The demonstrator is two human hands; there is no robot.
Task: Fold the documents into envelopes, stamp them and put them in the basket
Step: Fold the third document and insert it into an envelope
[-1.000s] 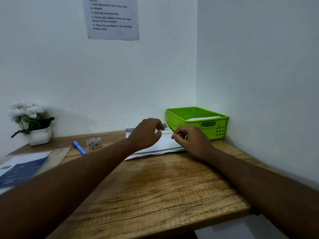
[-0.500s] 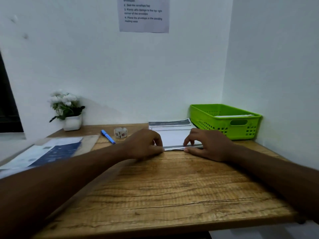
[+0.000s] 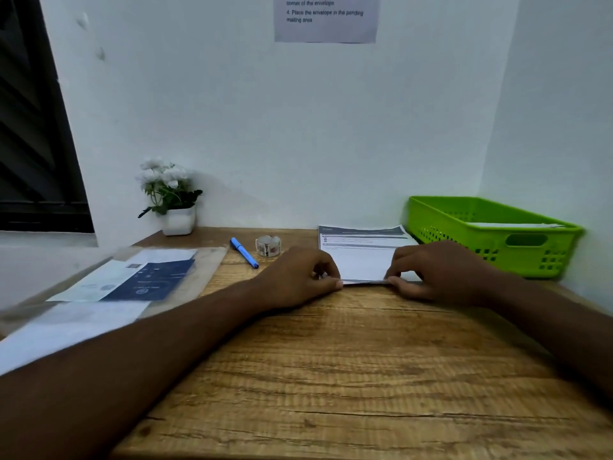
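Note:
A white document (image 3: 361, 257) with a dark header lies on the wooden desk (image 3: 331, 376), its near part folded over. My left hand (image 3: 298, 277) presses the left end of the folded near edge with curled fingers and thumb. My right hand (image 3: 441, 273) presses the right end of the same crease, fingertips on the paper. A green basket (image 3: 491, 237) stands at the right against the wall with a white envelope inside. A small roll of stamps (image 3: 268, 246) sits left of the document.
A blue pen (image 3: 244, 252) lies beside the stamp roll. More papers and a dark blue sheet (image 3: 132, 280) lie on the left. A white pot of flowers (image 3: 172, 200) stands at the back left. An instruction sheet (image 3: 326, 18) hangs on the wall.
The hands came down from holding the raised edge of the paper to pressing it flat on the desk. The view has swung left and down.

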